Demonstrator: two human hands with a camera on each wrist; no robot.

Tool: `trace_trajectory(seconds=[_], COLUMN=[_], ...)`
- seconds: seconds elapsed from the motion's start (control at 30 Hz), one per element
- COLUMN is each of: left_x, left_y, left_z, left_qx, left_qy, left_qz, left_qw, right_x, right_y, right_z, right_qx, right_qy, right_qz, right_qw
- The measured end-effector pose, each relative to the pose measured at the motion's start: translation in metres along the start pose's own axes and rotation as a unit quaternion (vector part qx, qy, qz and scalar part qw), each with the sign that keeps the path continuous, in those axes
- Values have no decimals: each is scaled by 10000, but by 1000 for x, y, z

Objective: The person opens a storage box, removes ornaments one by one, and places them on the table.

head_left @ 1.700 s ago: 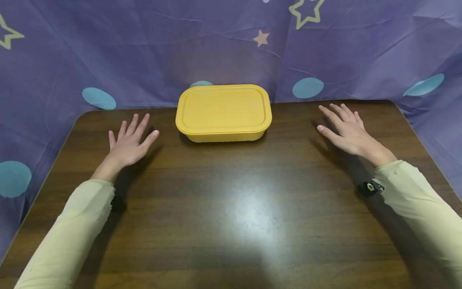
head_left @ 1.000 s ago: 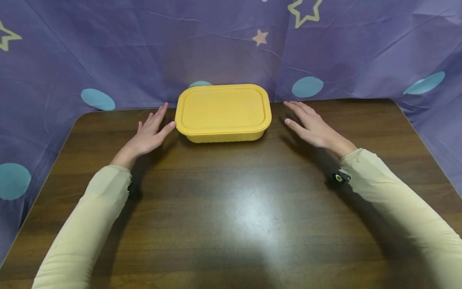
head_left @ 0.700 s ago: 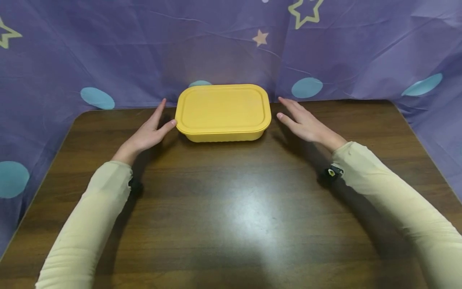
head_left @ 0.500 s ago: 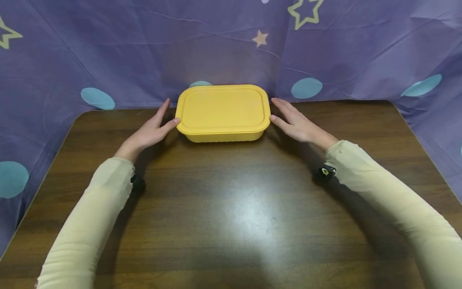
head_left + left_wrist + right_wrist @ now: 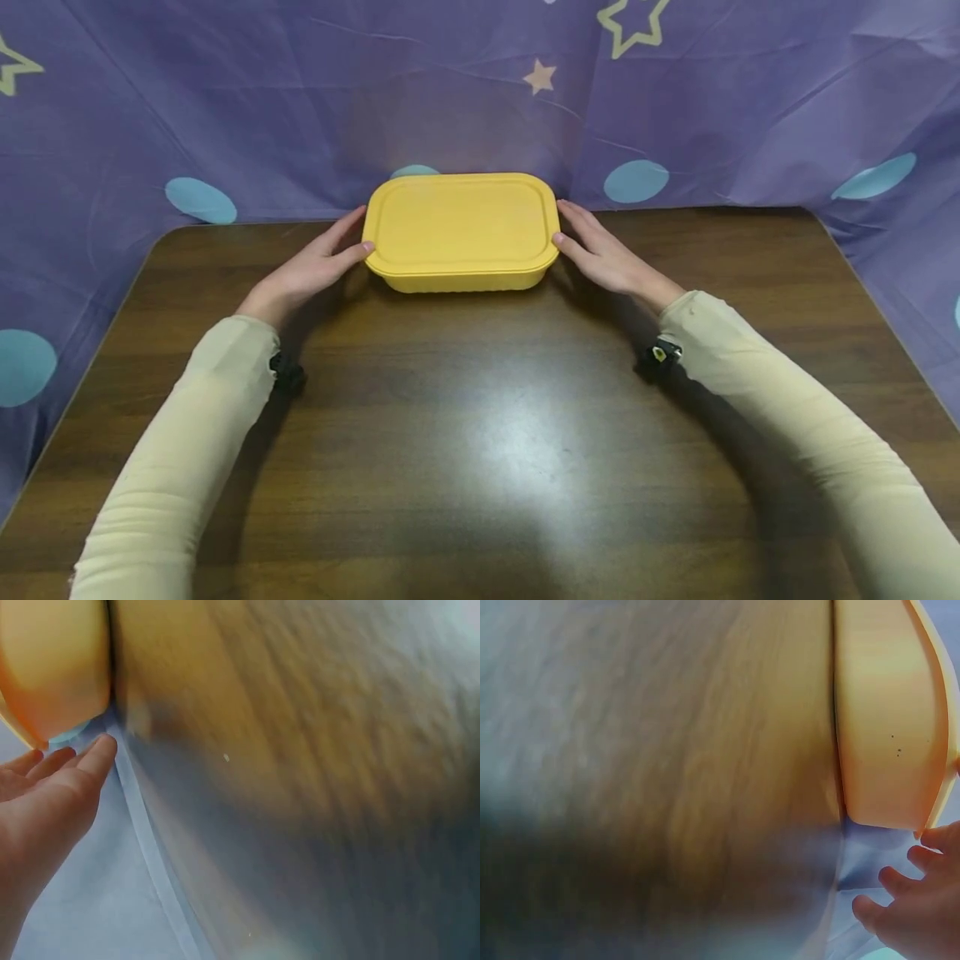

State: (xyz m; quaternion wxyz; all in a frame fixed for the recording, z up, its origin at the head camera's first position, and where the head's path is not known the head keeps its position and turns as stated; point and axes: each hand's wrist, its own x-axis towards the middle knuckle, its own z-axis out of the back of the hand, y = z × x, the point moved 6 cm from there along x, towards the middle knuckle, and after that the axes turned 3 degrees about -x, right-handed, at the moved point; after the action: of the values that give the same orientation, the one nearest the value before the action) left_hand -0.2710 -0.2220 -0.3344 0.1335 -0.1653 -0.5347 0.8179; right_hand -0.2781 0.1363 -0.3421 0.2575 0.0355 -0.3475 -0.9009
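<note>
A yellow rectangular lidded food container (image 5: 461, 223) with rounded corners sits at the far edge of the table, its lid on. At its left end is my left hand (image 5: 303, 273), thumb touching the lid's rim and fingers reaching along the side. My right hand (image 5: 606, 260) mirrors this at the right end, thumb on the rim. In the left wrist view, nearly straight fingers (image 5: 94, 759) reach toward the container (image 5: 58, 656). The right wrist view has spread, slightly bent fingers (image 5: 900, 883) below the container (image 5: 885, 712), one at its rim. The container's inside is hidden.
The brown wood-grain table (image 5: 420, 400) stretches from the container toward the person, with a bright glare on it. Right behind the container hangs a purple cloth (image 5: 465, 100) with stars and blue spots. Small black devices sit at both sleeve cuffs.
Both hands have moved inward from wide apart, spread fingers drawing closer together, until the thumbs touch the container's ends. The container has stayed in place on the table.
</note>
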Motion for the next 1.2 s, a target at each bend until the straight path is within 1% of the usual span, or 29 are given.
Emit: trace_trajectory(seconds=[0.07, 0.13, 0.17, 0.2, 0.27, 0.33, 0.4, 0.5, 0.6, 0.67, 0.77, 0.9, 1.0, 1.03, 1.1, 1.2], left_x=[1, 2, 1, 1, 0, -1, -2, -2, -1, -2, -4, -5, -5, -6, -6, -4], left_y=[0, 0, 0, 0, 1, 1, 1, -1, -6, -10, -18, -23, -24, -25, -26, -30], left_z=[-1, -2, -3, -4, -6, -8, -11, -14, -16, -17, -19, -21, -21, -22, -22, -25], left_qx=[-125, -230, -328, -582, -1166, -1818, -2358, -2611, -2779, -2780, -2671, -2318, -1972, -1854, -1575, -1132], left_qy=[56, 124, 174, 240, 346, 469, 578, 597, 444, 310, 148, -144, -421, -479, -573, -639], left_qz=[-23, 40, 96, 171, 304, 358, 349, 192, -4, -113, -217, -310, -451, -516, -591, -645], left_qw=[9999, 9997, 9993, 9979, 9921, 9816, 9694, 9633, 9596, 9600, 9633, 9722, 9784, 9801, 9841, 9894], right_x=[1, 3, 4, 5, 5, 5, 3, -1, -4, -6, -12, -15, -13, -13, -15, -19], right_y=[-1, -3, -4, -5, -6, -6, -6, -7, -4, 0, 18, 20, 10, 11, 12, 11], right_z=[-1, -2, -2, -3, -5, -7, -9, -9, -4, 1, 10, 15, 17, 18, 21, 26], right_qx=[73, 182, 269, 400, 717, 1086, 1434, 1759, 1994, 2070, 2093, 1788, 1500, 1495, 1631, 2055], right_qy=[20, 27, 41, 50, 56, 61, 42, -61, -254, -385, -576, -849, -976, -975, -946, -846], right_qz=[-74, -169, -214, -249, -318, -368, -447, -584, -535, -409, -243, -158, -102, -94, -72, -11], right_qw=[9999, 9997, 9994, 9989, 9969, 9934, 9886, 9826, 9781, 9767, 9759, 9801, 9838, 9839, 9820, 9750])
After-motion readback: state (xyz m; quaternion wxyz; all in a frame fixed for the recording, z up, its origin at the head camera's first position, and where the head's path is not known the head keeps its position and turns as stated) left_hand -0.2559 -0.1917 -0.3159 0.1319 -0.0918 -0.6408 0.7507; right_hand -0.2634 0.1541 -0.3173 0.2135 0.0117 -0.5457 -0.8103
